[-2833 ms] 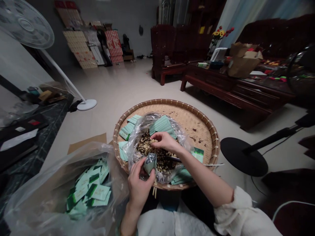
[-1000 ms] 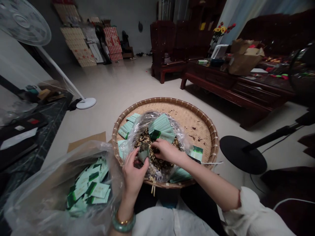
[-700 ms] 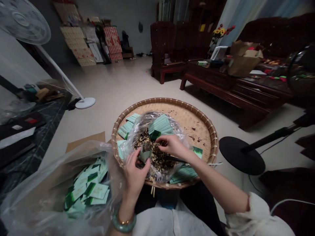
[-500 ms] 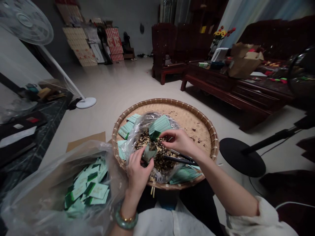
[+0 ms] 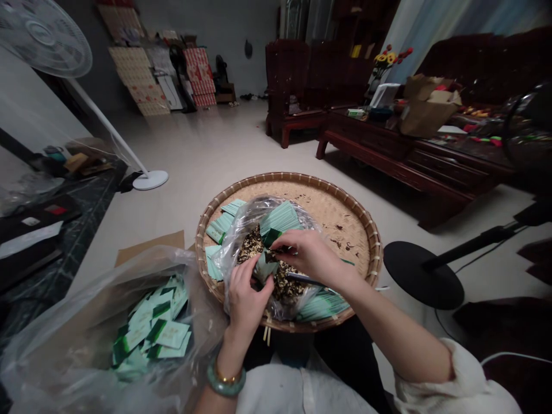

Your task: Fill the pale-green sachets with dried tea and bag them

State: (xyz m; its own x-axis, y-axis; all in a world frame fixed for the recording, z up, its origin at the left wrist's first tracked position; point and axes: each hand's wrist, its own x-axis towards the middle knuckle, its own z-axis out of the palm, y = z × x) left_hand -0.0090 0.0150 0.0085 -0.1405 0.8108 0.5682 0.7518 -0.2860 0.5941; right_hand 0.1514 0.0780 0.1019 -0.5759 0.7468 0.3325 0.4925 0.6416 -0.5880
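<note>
My left hand (image 5: 248, 305) holds a small pale green sachet (image 5: 264, 267) upright, its mouth up. My right hand (image 5: 310, 256) reaches over it, fingertips at the sachet's top, with a dark slim tool (image 5: 307, 280) under the palm. Both hands work above a clear plastic bag (image 5: 230, 259) holding loose brown and golden dried tea (image 5: 250, 244) and a stack of green sachets (image 5: 280, 218). The bag rests in a round woven bamboo tray (image 5: 302, 178), with more green sachets (image 5: 219, 227) lying beside it.
A clear plastic bag (image 5: 159, 339) of green-and-cream sachets sits left of the tray, on cardboard. A black round stand base (image 5: 418, 282) is on the right. Further off stand a white fan (image 5: 149, 180) and a dark wooden table (image 5: 366, 135) with a cardboard box.
My right hand has moved left and closer to the sachet, its fingertips now at the sachet's top. My left hand has shifted slightly right, still holding the sachet.
</note>
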